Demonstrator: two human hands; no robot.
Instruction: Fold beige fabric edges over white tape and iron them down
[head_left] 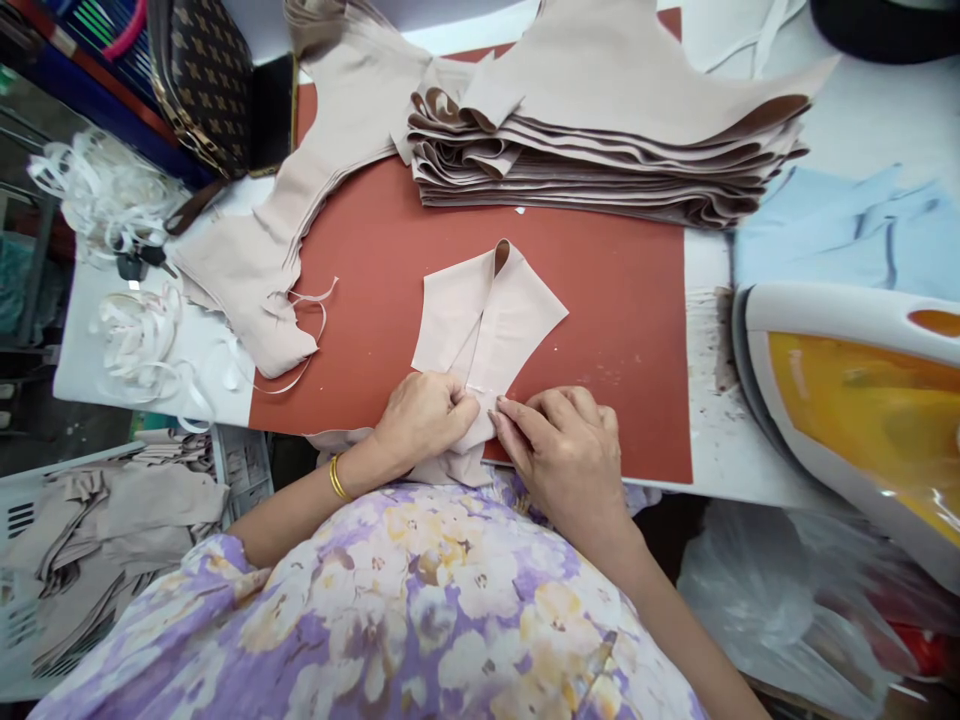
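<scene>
A pale beige fabric piece [517, 320] lies folded on the red-brown mat [360, 260], its far end forming a small open loop and its near end hanging over the table edge. My left hand [427, 420] is closed on the fabric at its near side, thumb against curled fingers. Close by on the right, my right hand [562, 440] pinches the fabric's right edge between thumb and fingertips. What lies beneath the left fingers is hidden.
Stacked beige fabric pieces [600, 160] lie at the back, with more cut pieces [300, 220] on the left. A yellow-and-white iron [862, 400] stands right. White tape coils [142, 340] and a brown bag [202, 80] are left; a basket [22, 600] holds fabric below.
</scene>
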